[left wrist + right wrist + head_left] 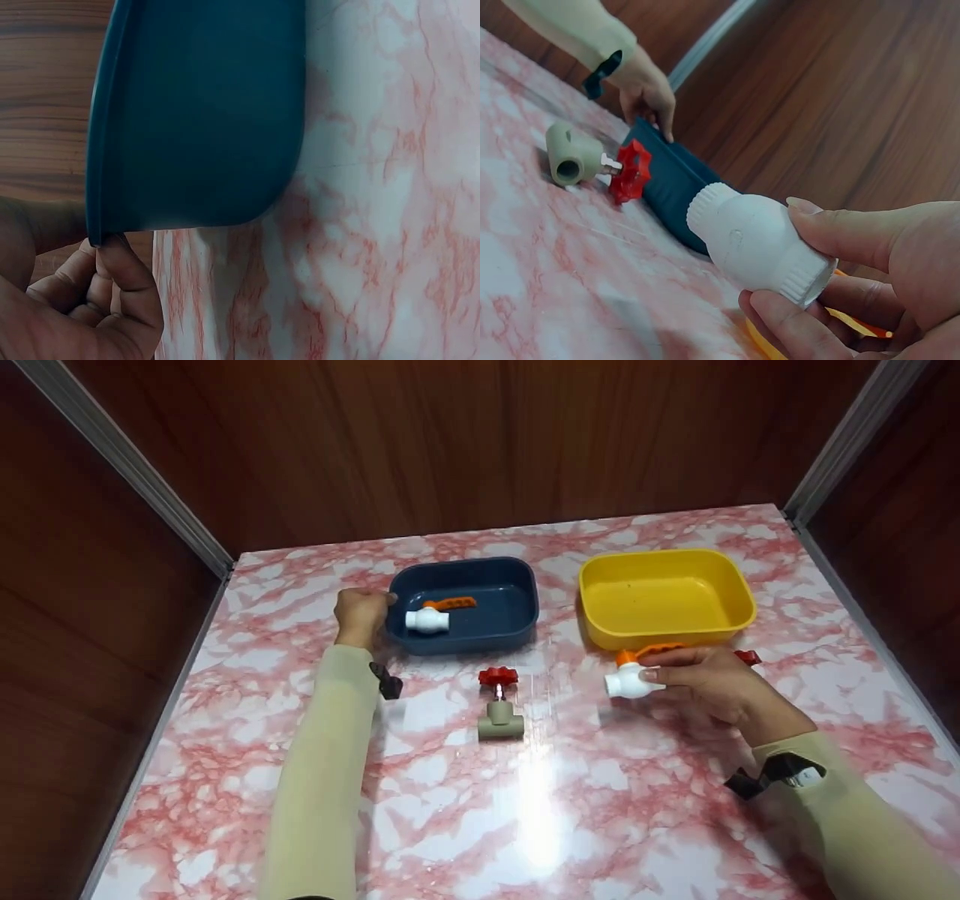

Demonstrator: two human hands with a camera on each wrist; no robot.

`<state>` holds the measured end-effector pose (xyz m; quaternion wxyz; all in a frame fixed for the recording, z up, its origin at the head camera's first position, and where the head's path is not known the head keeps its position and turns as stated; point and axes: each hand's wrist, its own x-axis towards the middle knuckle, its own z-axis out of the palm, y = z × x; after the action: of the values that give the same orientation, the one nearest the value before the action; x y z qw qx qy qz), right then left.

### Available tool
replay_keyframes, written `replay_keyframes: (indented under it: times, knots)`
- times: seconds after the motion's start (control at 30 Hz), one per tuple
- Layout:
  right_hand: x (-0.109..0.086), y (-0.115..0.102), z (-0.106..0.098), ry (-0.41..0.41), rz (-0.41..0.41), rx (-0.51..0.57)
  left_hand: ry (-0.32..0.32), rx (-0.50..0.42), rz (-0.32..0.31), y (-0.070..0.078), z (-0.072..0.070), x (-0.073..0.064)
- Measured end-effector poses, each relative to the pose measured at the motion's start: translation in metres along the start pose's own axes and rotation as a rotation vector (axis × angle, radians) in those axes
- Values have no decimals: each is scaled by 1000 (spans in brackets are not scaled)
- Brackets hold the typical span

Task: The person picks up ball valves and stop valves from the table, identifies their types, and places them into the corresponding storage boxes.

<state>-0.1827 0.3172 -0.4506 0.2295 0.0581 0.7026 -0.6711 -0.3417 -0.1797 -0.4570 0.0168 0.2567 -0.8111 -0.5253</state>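
My left hand [360, 613] pinches the left rim of a dark blue basin [480, 641]; the left wrist view shows thumb and fingers at the rim's corner. In the basin lies a white ball valve [427, 620] with an orange lever. My right hand [716, 684] holds another white ball valve [754, 240] between thumb and fingers, just in front of the yellow basin [667, 639]. Its orange lever [660, 649] points toward the right. Between the hands, a grey-green tee-shaped valve [500, 725] with a red wheel handle [498, 676] lies on the table.
A red handle [748, 657] peeks out behind my right hand, its body hidden. The table [442, 825] has a pink and white marbled top. Wood-patterned panels [480, 450] stand at its back and sides, with metal strips [859, 431] at the corners.
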Motion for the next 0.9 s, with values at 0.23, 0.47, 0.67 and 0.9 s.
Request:
replay_keyframes:
  times: [0.23, 0.47, 0.67, 0.9]
  knots:
    - [2, -4, 0, 5, -16, -10, 0, 10, -19, -16, 6, 33]
    - [4, -9, 1, 15, -18, -35, -7, -10, -6, 0, 1, 1]
    - [6, -16, 7, 1, -28, -22, -11, -23, 8, 6, -4, -16]
    - [10, -23, 15, -3, -30, 24, -5, -27, -16, -13, 7, 28]
